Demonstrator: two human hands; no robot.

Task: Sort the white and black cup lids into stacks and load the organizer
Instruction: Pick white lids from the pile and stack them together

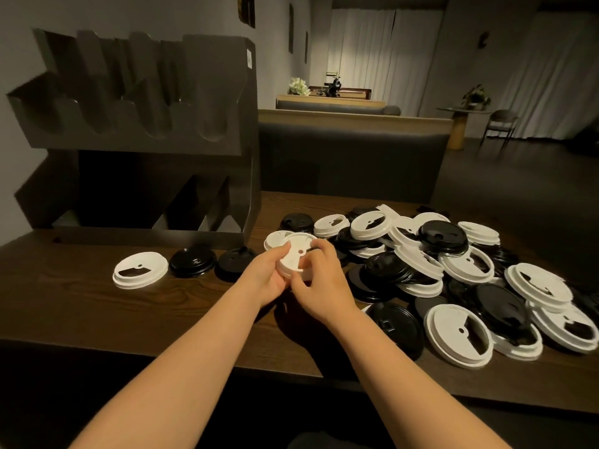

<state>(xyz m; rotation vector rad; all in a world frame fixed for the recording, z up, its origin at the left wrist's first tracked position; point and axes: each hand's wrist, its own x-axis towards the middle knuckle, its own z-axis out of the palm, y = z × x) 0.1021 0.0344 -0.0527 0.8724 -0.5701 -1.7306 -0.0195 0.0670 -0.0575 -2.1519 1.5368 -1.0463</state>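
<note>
**Lids in hand, sorting barely begun**

Lids still lie mostly unsorted as we hold one white lid (296, 257) up in front of us, just above the tabletop (81, 303). Our left hand (265, 278) cradles it from below and from the near-left edge, fingers (281, 257) curled round the rim, while our right hand (319, 283) pinches the right edge, thumb low and fingertips reaching over the far rim. We judge that both hands are on it to square it up or to peel it from another lid beneath; whether a second lid is nested under it we cannot tell.

Just behind the held lid, another white one (274, 238) rests on the wood, partly hidden by it. To our left three lids lie apart in a row: a single white lid (140, 269), then a black lid (193, 262), then a second black lid (235, 263). We read these as seeds for the separate stacks, set out near the organizer (136, 124) so loading is a short reach. The organizer stands at the back left, and its slots look empty, though the lower bays are dark.

To our right sprawls the mixed pile (453, 277) of black and white lids, overlapping and tilted, well within reach of the right hand.
</note>
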